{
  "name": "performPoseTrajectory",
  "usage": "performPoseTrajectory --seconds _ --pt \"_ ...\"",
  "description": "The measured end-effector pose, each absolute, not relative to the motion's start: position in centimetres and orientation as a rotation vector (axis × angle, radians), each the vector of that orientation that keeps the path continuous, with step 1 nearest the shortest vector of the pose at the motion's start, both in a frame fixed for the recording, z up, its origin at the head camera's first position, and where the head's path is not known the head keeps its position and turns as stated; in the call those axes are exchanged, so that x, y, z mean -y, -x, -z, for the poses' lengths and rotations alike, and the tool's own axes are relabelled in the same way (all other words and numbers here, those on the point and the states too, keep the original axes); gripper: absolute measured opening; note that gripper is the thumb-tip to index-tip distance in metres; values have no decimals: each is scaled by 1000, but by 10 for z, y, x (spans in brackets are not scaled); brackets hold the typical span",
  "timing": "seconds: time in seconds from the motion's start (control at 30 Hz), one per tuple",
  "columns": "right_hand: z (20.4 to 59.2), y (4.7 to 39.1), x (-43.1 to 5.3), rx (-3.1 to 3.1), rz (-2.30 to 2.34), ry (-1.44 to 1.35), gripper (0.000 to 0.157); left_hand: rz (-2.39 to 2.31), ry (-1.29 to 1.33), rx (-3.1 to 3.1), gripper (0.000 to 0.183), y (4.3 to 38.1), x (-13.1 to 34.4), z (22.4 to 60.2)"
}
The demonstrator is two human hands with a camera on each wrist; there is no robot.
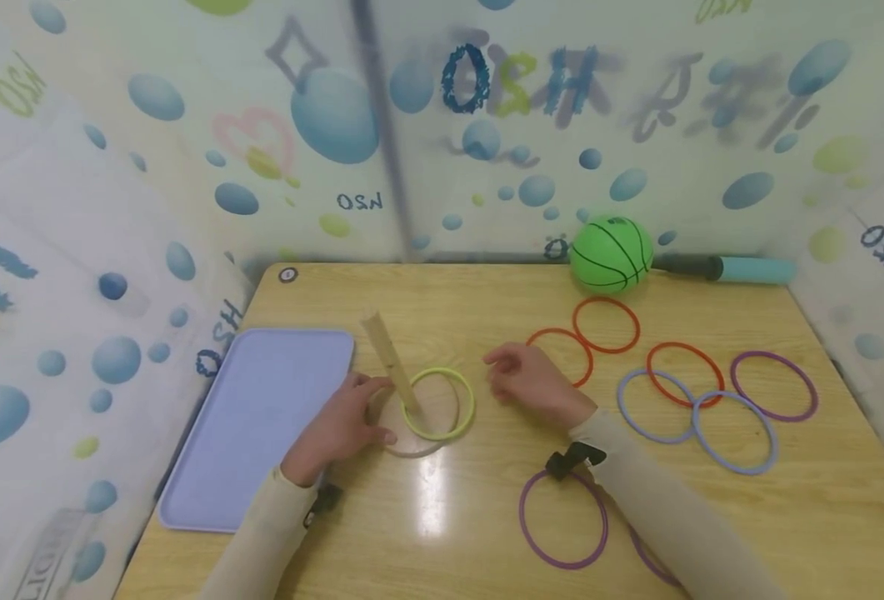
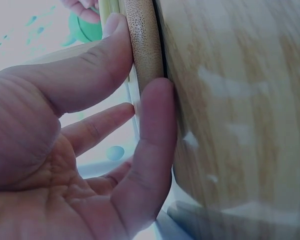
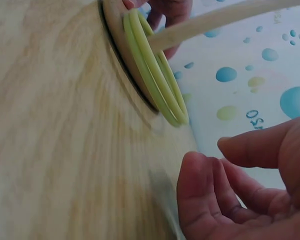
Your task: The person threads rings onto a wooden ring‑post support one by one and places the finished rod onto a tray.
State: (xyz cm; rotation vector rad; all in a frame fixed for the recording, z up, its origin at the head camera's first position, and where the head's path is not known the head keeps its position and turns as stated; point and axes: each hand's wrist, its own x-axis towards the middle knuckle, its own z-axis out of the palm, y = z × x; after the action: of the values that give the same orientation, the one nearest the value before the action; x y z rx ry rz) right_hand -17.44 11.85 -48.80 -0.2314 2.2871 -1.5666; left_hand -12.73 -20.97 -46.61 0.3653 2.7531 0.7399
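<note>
A wooden ring-toss stand (image 1: 391,358) with an upright peg and a round base (image 2: 146,45) stands left of the table's middle. Two yellow-green rings (image 3: 162,82) lie stacked around the peg, off-centre towards the right over the base. My left hand (image 1: 344,421) grips the base's left edge, thumb and a finger at its rim. To the right of the stand, my right hand (image 1: 533,382) hovers over the table with fingers loosely curled and nothing in them. Beside its wrist lies a red ring (image 1: 590,367), partly hidden by the hand.
A lavender tray (image 1: 262,400) lies at the left. More red, light blue (image 1: 773,442) and purple rings (image 1: 815,396) spread across the right side. Close to my right forearm lies a purple ring (image 1: 524,525). A green ball (image 1: 611,254) and a turquoise-and-black cylinder (image 1: 756,269) stand along the back wall.
</note>
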Motion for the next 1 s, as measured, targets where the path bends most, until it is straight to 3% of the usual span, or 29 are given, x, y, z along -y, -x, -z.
performPoseTrajectory --seconds 0.37,0.7,1.0 --pt "479 199 -163 -2455 1563 200 32 -761 -364 -2741 86 127 211 468" --pt "484 229 -213 -2627 1470 215 39 -823 -369 -2725 84 126 211 467" --pt "480 233 -228 -2633 1352 289 41 -890 -415 -2732 83 124 214 472"
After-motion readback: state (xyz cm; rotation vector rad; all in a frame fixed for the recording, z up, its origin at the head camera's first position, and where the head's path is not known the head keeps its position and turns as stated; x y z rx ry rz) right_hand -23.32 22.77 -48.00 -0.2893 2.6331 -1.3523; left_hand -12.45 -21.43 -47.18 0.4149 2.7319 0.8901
